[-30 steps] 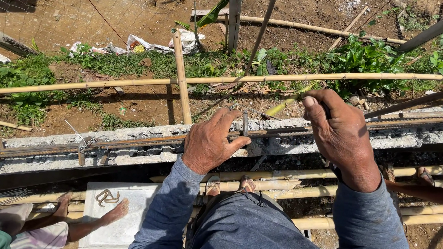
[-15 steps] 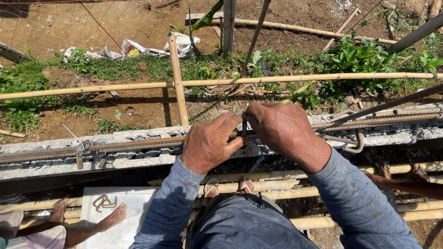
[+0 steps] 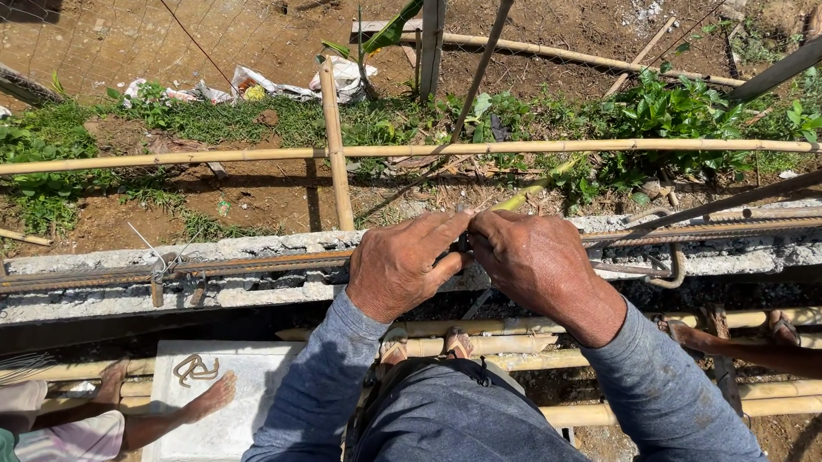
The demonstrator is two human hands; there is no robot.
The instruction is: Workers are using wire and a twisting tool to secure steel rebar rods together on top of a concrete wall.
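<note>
Two bare hands meet over one spot on the long rusty ribbed steel reinforcing bar (image 3: 246,263) that runs along the top of the rough grey concrete wall (image 3: 90,297). The left hand (image 3: 401,267) is curled, thumb and forefinger pinched toward the bar; the right hand (image 3: 537,263) is curled too, its fingertips pressed in against the left's. Both are closed around something small and dark between them at the bar. It may be tie wire, but the fingers hide it and I cannot tell what it is. The knuckles sit high and the wrists bend down, seemingly so the fingertips can work at the steel from above.

Just right of the hands a bent steel hook (image 3: 669,267) hangs off the bars, and more bars run on toward the right edge. Left along the wall, thin pale wire ends (image 3: 160,250) stick up from another crossing.

Beyond the wall, a horizontal yellow bamboo pole (image 3: 614,145) and an upright bamboo post (image 3: 336,155) form a rail, likely scaffold, over brown dirt, green weeds (image 3: 679,108) and scattered white plastic litter (image 3: 344,74).

Below, more bamboo poles (image 3: 480,347) carry the person's sandalled feet. A white flat slab (image 3: 241,407) lies lower left with a small coil of wire (image 3: 195,369) on it, beside another person's bare feet (image 3: 209,397). A further foot (image 3: 781,328) rests at right.
</note>
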